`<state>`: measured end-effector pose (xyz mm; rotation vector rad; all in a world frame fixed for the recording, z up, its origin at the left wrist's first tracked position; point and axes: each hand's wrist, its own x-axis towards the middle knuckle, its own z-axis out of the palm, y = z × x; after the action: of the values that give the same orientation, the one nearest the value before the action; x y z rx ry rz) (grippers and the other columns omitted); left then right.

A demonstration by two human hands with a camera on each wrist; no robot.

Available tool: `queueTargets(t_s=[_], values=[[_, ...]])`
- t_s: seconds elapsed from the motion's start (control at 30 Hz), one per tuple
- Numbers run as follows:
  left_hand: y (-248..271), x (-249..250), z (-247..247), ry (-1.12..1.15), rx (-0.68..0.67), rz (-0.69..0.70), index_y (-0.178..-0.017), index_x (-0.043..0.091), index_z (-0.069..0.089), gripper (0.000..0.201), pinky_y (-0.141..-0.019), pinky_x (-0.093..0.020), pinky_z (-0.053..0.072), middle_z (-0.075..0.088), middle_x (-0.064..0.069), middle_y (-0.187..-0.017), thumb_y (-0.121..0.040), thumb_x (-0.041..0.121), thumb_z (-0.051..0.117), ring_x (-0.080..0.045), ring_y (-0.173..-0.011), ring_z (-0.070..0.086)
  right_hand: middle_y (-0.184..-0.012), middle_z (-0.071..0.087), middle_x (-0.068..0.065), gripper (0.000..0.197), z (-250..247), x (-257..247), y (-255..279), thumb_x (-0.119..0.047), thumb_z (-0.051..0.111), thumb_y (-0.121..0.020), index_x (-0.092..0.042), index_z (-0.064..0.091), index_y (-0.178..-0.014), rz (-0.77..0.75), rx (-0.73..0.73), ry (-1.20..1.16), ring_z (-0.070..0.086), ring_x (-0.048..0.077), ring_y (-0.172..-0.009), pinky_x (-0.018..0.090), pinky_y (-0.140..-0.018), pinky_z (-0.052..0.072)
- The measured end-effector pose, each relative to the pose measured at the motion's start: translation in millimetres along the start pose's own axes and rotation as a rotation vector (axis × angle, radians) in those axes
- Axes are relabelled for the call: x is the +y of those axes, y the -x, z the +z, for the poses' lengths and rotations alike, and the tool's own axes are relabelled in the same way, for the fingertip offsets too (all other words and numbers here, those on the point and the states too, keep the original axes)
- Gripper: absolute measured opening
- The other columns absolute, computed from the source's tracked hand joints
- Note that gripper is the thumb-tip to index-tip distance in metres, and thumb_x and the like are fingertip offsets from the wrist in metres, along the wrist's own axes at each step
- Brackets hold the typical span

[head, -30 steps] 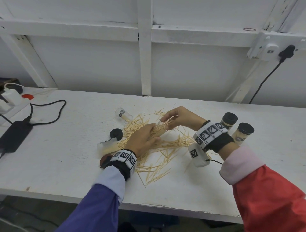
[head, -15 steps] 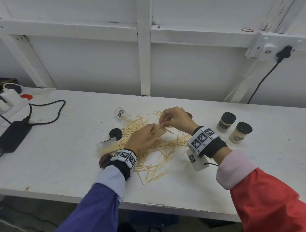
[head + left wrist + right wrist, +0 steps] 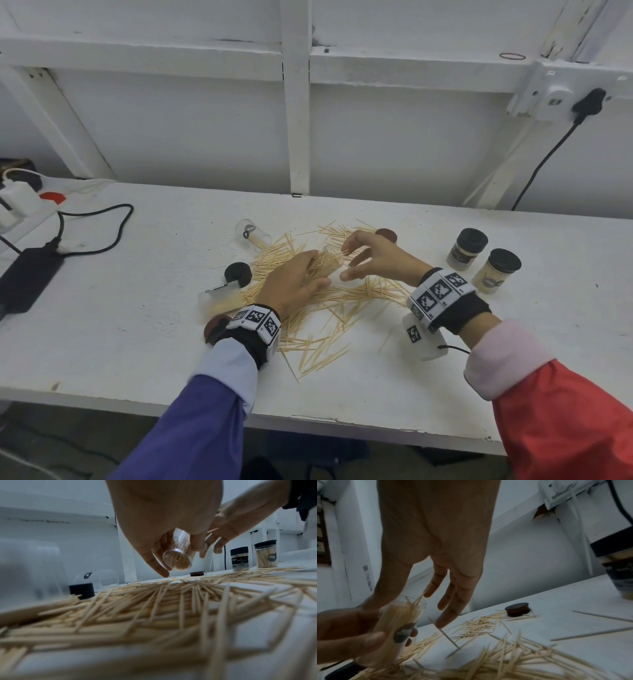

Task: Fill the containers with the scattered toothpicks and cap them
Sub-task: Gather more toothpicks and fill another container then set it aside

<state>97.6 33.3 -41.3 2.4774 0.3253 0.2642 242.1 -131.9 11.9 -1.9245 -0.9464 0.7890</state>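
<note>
Left hand (image 3: 294,281) hides most of the held container (image 3: 178,557).

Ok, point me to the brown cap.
Head view: the brown cap lies on the table just beyond the right hand, left of the two capped jars.

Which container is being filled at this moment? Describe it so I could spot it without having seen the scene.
Start at the pile of loose toothpicks in the middle of the white table. Just above it the left hand grips a clear container, tilted, uncapped and packed with toothpicks. The two black-capped jars stand upright at the right, and another clear container lies on its side behind the pile.
</note>
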Motion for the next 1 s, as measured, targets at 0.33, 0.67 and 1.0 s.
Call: queueTargets(t_s=[0.33, 0.67, 1.0], values=[[-0.1, 1.8, 1.3, -0.006, -0.027, 0.010, -0.144, 0.018, 0.040, 0.065, -0.094, -0.038, 0.047, 0.055, 0.001, -0.136, -0.090, 0.048, 0.062, -0.017, -0.116, 0.055, -0.073, 0.071, 0.013, 0.012, -2.3, -13.9, -6.4, 0.002, 0.076, -0.076, 0.002, 0.070, -0.086, -0.120, 0.232, 0.010, 0.069, 0.019, -0.063, 0.028, -0.060, 0.058], [0.4, 2.3, 2.0, 0.074, -0.017, 0.014, -0.133, 0.021, 0.050, 0.055, -0.086, -0.042, 0.051, 0.062, 0.006, -0.116, -0.087, 0.046, 0.066, -0.014, -0.098, 0.061, -0.073, 0.072, 0.004, 0.008, 13.8, -31.4, -7.8, 0.003, 0.075, -0.077, -0.003, 0.074, -0.082, -0.220, 0.219, 0.164, 0.069, 0.006, -0.065, 0.013, -0.063, 0.052], [2.1, 3.7, 1.6, 0.088, -0.016, 0.017, -0.137, 0.019, 0.048, 0.061, -0.089, -0.039, 0.051, 0.062, 0.005, -0.122, -0.087, 0.048, 0.066, -0.013, -0.102, 0.061, -0.072, 0.069, -0.004, 0.016, 15.0, -20.2, -11.2, -0.011, 0.085, -0.069, -0.016, 0.072, -0.078, -0.209, 0.328, 0.207, 0.062, 0.010, -0.069, 0.007, -0.059, 0.043]])
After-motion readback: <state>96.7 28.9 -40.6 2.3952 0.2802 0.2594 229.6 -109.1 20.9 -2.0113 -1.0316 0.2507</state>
